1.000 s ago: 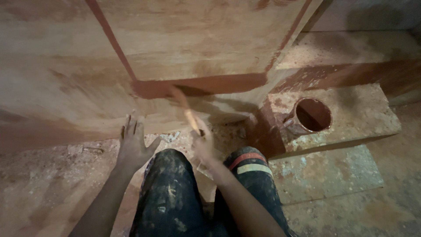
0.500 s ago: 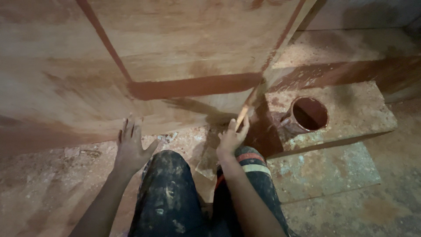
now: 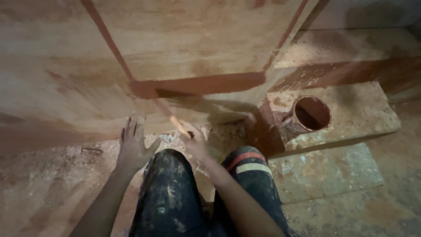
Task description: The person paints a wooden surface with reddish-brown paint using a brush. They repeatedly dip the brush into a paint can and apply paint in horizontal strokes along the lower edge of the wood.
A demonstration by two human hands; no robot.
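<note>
Wood panel (image 3: 184,39) faces me; my right hand (image 3: 195,145) grips the brush (image 3: 169,112), swung back from the cup (image 3: 309,115) onto the red band; left hand (image 3: 131,147) open on floor (image 3: 44,193).

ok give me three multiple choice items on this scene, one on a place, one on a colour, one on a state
1. Where is the cup?
A. on a stone block right of the knees
B. in the left hand
C. on the person's lap

2. What colour is the painted band on the wall?
A. blue
B. reddish brown
C. green

3. How is the left hand?
A. closed round a brush
B. open, fingers spread, flat on the surface
C. inside the cup

Answers:
1 A, the cup stands on the block at right.
2 B, the band is reddish brown against the paler wall.
3 B, the left hand lies spread and empty; the right hand holds the brush.
</note>
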